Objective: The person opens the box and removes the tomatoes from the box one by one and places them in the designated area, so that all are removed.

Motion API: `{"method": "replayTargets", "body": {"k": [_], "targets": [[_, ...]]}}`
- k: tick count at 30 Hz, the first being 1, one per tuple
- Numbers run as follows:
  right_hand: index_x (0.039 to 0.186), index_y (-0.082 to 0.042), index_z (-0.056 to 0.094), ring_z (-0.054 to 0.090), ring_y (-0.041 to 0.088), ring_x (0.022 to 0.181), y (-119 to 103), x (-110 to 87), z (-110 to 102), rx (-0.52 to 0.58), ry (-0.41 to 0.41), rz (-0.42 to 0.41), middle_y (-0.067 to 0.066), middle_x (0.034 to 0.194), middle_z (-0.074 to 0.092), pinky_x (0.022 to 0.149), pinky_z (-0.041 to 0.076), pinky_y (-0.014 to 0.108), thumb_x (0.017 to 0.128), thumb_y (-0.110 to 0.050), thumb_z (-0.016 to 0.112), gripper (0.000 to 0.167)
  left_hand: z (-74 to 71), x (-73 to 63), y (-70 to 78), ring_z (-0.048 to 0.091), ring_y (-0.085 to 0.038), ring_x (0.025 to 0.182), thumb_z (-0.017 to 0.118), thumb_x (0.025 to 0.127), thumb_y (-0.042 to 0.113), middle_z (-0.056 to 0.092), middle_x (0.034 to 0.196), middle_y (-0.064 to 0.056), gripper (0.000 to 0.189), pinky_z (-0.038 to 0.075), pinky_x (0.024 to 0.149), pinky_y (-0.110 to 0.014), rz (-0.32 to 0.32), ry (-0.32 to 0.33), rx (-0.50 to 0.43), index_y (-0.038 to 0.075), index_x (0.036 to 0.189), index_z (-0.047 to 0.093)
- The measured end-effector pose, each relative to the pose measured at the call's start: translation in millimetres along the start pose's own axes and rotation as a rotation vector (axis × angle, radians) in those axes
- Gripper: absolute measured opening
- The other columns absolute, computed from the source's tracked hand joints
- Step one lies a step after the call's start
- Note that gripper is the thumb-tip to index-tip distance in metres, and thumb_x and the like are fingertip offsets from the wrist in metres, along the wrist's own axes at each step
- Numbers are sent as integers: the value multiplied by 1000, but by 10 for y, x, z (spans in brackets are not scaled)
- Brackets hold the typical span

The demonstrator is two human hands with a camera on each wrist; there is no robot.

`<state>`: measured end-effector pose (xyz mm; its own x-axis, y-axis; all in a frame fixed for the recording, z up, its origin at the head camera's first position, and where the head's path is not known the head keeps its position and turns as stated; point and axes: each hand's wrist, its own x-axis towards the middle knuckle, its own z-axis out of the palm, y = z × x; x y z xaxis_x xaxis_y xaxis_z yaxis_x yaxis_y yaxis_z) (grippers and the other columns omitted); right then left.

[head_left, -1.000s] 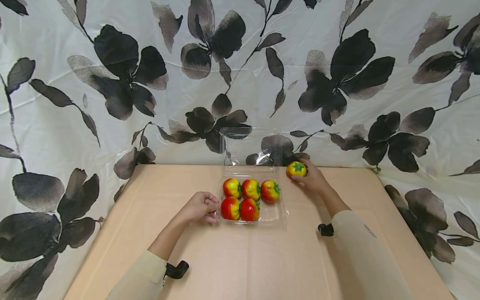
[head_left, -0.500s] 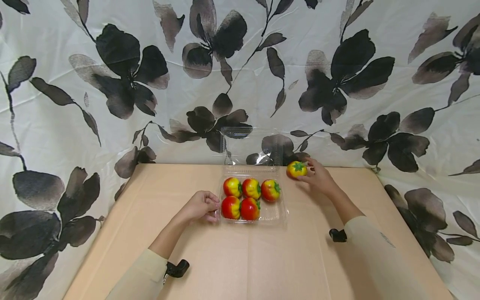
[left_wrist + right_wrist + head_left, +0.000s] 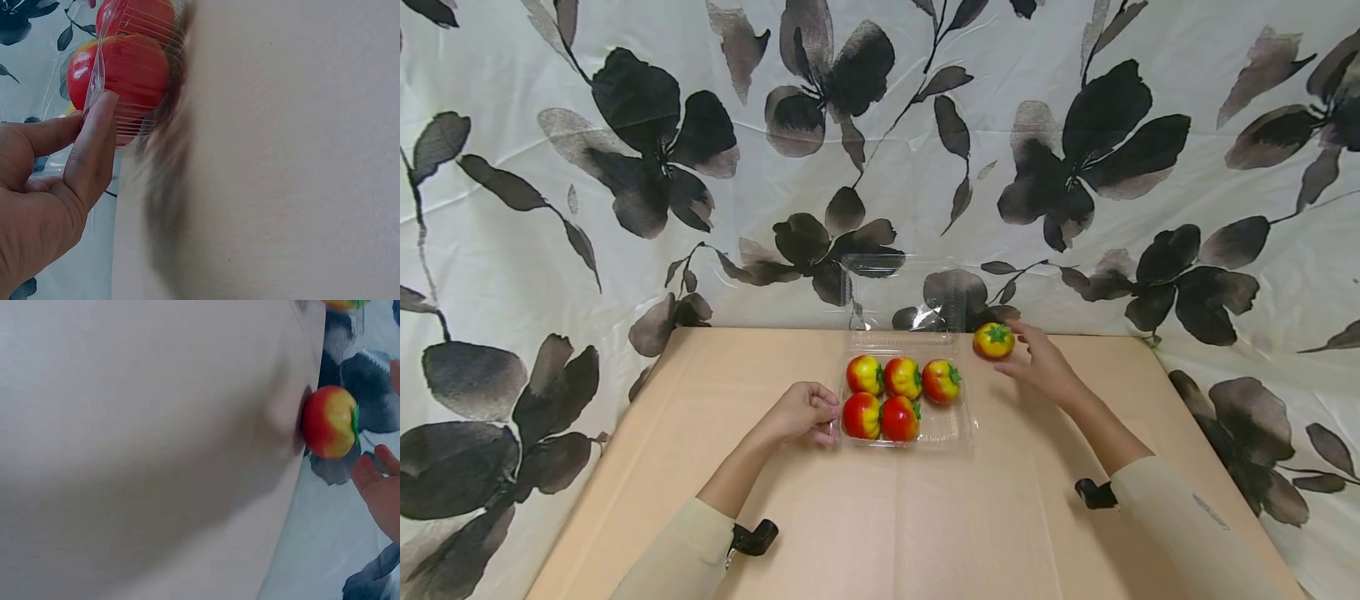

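Observation:
A clear plastic clamshell container (image 3: 946,427) stands on the table with its lid (image 3: 902,292) raised at the back. Several red-and-yellow round fruits (image 3: 862,415) with green leafy caps sit inside it; the front right spot holds none. My left hand (image 3: 801,412) pinches the container's left rim between thumb and fingers, as the left wrist view (image 3: 94,94) also shows. One more such fruit (image 3: 993,340) rests on the table behind and right of the container. Beside it, my right hand (image 3: 1037,362) is apart from the fruit, fingers loosely spread and holding nothing.
The light brown table (image 3: 880,517) ends at a back edge close behind the loose fruit and container. A white cloth with dark flowers (image 3: 1075,275) hangs behind it. Black wrist cameras (image 3: 755,537) are strapped at both sleeves.
My right hand has let go of the single fruit and drawn back to the right, toward me. That fruit stays on the table. The left hand keeps its place at the container.

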<state>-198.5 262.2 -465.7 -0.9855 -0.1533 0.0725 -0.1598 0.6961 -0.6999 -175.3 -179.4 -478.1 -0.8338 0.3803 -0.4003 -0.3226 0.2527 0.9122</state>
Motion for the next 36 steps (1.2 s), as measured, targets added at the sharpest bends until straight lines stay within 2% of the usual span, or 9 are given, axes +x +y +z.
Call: {"method": "replayTargets", "body": {"k": [5, 8, 15, 20, 28, 36], "targets": [[155, 2, 36, 40, 48, 143, -108, -87, 52, -22, -12, -10, 28, 156, 40, 116, 39, 66, 89, -16, 83, 83, 1, -3, -1, 69, -18, 61, 63, 98, -5, 65, 79, -12, 19, 66, 61, -34, 5, -5, -2, -11, 113, 53], [154, 2, 38, 41, 48, 142, -162, -131, 89, -48, -11, -47, 28, 156, 41, 115, 40, 67, 87, -15, 84, 83, 4, -5, -3, 70, -19, 62, 63, 98, -5, 65, 78, -12, 19, 66, 61, -34, 5, -5, 1, -10, 113, 53], [153, -1, 42, 40, 45, 145, -302, -212, 183, -53, -28, -141, 23, 156, 44, 120, 34, 66, 84, -15, 87, 83, 0, -18, 14, 69, -19, 61, 63, 98, -5, 67, 77, -12, 18, 66, 62, -35, 11, -12, 1, -11, 112, 53], [153, -4, 45, 46, 42, 142, -386, -241, 269, -63, -47, -180, 19, 154, 50, 120, 37, 63, 82, -18, 88, 84, -1, -9, 13, 70, -19, 61, 63, 98, -5, 67, 77, -11, 18, 66, 62, -34, 3, -11, 1, -10, 112, 53], [153, -9, 47, 41, 42, 146, -508, -221, 394, -150, -107, -248, 17, 155, 49, 119, 36, 66, 81, -19, 90, 85, -8, 0, 17, 71, -20, 62, 63, 98, -5, 67, 77, -12, 19, 66, 61, -35, 8, -15, 3, -11, 112, 52], [150, -11, 52, 42, 36, 146, -546, -125, 513, -249, -164, -325, 13, 155, 50, 121, 37, 59, 80, -27, 91, 82, -17, 5, 11, 71, -21, 62, 64, 98, -4, 68, 77, -12, 19, 66, 61, -34, 10, -18, 8, -11, 112, 53]]}}
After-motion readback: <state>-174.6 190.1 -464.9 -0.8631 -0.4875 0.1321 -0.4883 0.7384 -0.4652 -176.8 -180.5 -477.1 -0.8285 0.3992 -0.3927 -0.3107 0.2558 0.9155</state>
